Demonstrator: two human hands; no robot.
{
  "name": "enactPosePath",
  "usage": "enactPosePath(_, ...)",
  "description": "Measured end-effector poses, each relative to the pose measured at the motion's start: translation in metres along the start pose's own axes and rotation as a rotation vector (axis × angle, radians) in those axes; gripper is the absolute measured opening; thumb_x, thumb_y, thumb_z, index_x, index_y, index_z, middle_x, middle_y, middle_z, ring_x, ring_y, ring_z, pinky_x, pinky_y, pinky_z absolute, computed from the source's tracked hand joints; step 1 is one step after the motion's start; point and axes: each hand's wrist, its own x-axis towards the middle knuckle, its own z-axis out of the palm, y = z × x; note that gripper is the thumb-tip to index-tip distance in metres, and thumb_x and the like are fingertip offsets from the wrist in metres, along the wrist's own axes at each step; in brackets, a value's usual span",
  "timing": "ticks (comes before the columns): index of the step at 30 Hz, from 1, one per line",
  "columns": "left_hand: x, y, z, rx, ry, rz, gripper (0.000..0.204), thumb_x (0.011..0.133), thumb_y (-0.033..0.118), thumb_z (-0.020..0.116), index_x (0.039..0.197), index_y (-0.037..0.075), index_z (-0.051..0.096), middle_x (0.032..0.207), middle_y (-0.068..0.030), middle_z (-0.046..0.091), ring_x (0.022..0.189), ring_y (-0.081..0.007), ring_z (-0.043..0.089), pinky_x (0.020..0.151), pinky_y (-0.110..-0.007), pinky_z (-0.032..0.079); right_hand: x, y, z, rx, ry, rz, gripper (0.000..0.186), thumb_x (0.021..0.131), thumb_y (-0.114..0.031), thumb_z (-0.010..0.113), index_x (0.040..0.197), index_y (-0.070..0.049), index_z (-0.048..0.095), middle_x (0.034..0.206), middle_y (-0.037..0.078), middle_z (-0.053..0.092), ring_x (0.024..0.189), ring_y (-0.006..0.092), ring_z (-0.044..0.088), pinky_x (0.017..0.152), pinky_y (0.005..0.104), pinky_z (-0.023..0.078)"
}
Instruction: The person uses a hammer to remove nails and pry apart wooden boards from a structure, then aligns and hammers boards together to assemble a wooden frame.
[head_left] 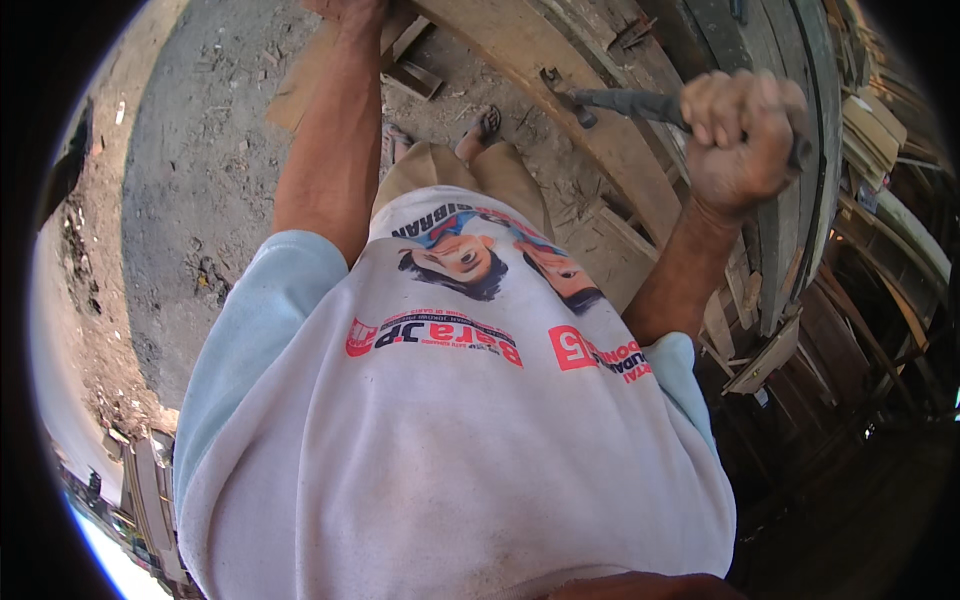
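In the head view, my right hand (740,130) is closed around the dark handle of a hammer (630,100). The hammer's metal head (565,95) is over a long light-brown plank (500,40); I cannot tell whether it touches it. My left hand (345,8) is cut off at the top edge, beside wooden pieces (405,60), and its fingers and anything they hold are hidden.
Weathered boards (770,250) stand along my right, with stacked wood scraps (870,130) beyond. A dusty grey concrete strip (185,150) runs along my left. My sandalled feet (485,125) are on debris-strewn ground below, near short offcuts (615,235).
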Motion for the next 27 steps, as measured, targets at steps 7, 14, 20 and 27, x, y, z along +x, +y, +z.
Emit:
enactPosePath(7,0.030,0.002,0.022,-0.090,0.029,0.233,0.025,0.095,0.021,0.070,0.112,0.005,0.063,0.104,-0.0244,0.062,0.094,-0.0413,0.061,0.082,-0.051,0.051,-0.005,0.001,-0.015,0.092,0.136,0.097,0.026,0.107,-0.025,0.041,0.084,-0.014,0.047,0.054,-0.001,0.039,0.042,0.0095,0.036,0.049,0.0298,0.042)
enactPosePath(14,0.018,0.016,0.019,-0.039,-0.060,0.093,0.026,0.097,0.024,0.069,0.117,0.009,0.065,0.104,-0.0218,0.065,0.096,-0.0390,0.062,0.087,-0.053,0.049,-0.055,0.022,-0.086,0.403,0.180,-0.054,0.024,0.107,-0.034,0.050,0.104,-0.012,0.059,0.057,0.001,0.041,0.044,0.0155,0.042,0.048,0.0325,0.044)
enactPosePath(20,0.025,0.011,0.010,-0.188,-0.074,0.179,0.021,0.097,0.020,0.067,0.113,0.007,0.064,0.099,-0.0258,0.065,0.095,-0.0425,0.062,0.085,-0.052,0.049,0.011,-0.011,0.005,-0.020,-0.065,0.099,0.035,0.105,-0.028,0.044,0.071,-0.019,0.039,0.054,-0.005,0.042,0.045,0.0052,0.041,0.048,0.0267,0.039)
enactPosePath(27,0.024,0.019,0.003,-0.122,0.008,0.286,0.024,0.096,0.023,0.069,0.113,0.007,0.064,0.102,-0.0245,0.066,0.093,-0.0422,0.064,0.086,-0.052,0.051,-0.026,0.008,-0.070,0.257,-0.034,-0.008,0.032,0.105,-0.019,0.041,0.073,-0.016,0.035,0.057,-0.002,0.035,0.046,0.0109,0.032,0.051,0.0305,0.036)
